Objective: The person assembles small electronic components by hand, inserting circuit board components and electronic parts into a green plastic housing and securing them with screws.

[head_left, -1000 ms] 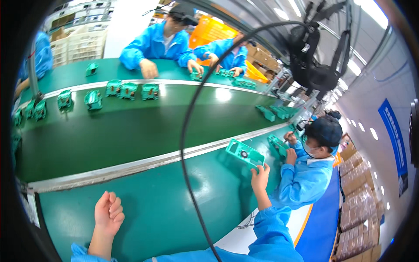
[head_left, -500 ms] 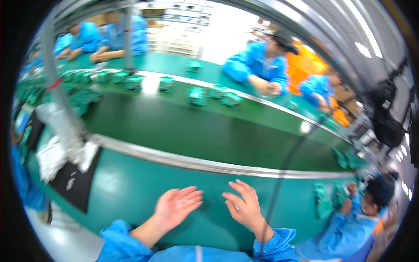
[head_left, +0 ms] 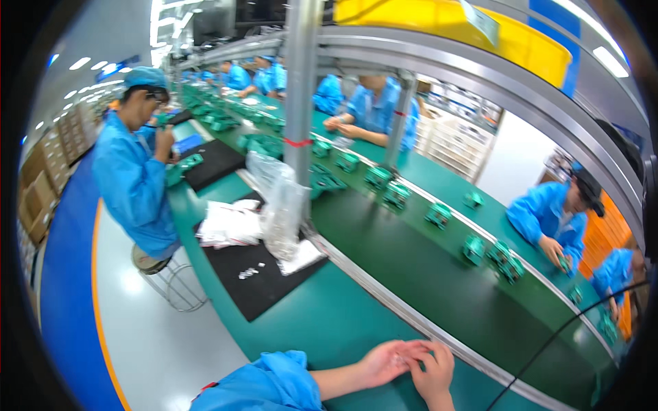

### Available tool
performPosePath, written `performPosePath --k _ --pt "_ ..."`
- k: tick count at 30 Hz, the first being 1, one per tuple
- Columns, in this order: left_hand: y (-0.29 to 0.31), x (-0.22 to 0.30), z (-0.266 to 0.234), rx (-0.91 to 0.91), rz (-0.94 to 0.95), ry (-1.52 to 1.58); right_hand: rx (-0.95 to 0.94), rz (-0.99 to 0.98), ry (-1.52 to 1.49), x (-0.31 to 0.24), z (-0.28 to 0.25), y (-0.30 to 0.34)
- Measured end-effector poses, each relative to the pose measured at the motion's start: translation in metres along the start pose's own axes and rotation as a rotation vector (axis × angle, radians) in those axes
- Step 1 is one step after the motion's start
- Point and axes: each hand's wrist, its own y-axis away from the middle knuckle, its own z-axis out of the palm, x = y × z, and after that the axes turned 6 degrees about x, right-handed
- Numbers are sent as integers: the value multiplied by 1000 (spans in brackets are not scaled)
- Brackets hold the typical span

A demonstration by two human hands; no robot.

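Low in the head view, my left hand is turned palm up and lightly cupped above the green bench. Small whitish pieces seem to lie in its palm, too blurred to name exactly. My right hand comes in beside it with bent fingers, its tips over my left fingers; whatever they pinch is hidden. Farther left on the bench is a black mat with several small white parts on it. White plastic bags and a tall clear bag stand at its far end.
A metal post rises beside the clear bag. Beyond a metal rail runs a dark green conveyor carrying several green assemblies. A co-worker sits at left; others work across the line. A black cable crosses at lower right.
The view has swung left, bringing the mat, bags and left co-worker nearer the middle. My hands, apart before, have come together, the right now bent over the left.
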Motion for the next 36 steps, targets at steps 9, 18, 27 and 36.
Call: performPosePath --k 9,18,27,36 --pt "-7 -15 7 318 4 -161 108 61 -224 -11 -13 3" --pt "-3 3 -12 236 -60 -182 154 224 -356 -17 -13 2" --pt "-72 228 11 811 897 -1030 -104 473 -515 -16 13 7" --pt "-107 352 -17 1515 1014 -1872 -260 487 -136 3 28 14"
